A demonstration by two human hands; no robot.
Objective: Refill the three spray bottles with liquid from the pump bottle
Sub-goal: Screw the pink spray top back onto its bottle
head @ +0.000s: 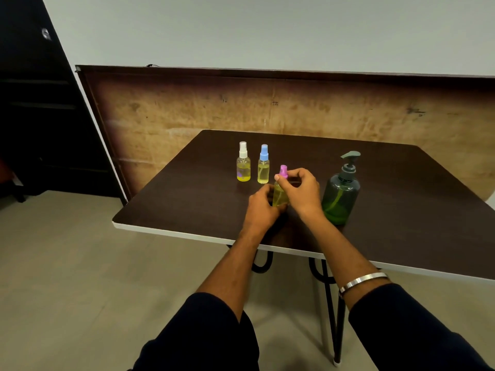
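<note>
Where the dark brown rectangular tabletop with a white edge band ends nearest the viewer, both forearms are seen crossing it, and bare surface is left to the left and along the far edge. A small clear spray bottle with a pink cap and yellow liquid is held just inside the near edge, close to the middle. Its body is gripped by the left hand, fingers curled round the lower part. The pink cap is pinched from the right by the right hand, thumb and forefinger closed on it, the other fingers bent loosely. Farther back, a clear white-capped spray bottle and a clear blue-capped spray bottle are set upright just beside each other, both holding yellow liquid. A translucent dark green pump bottle is stood upright to the right of the hands, near but apart. A silver bangle is worn on the right wrist.
</note>
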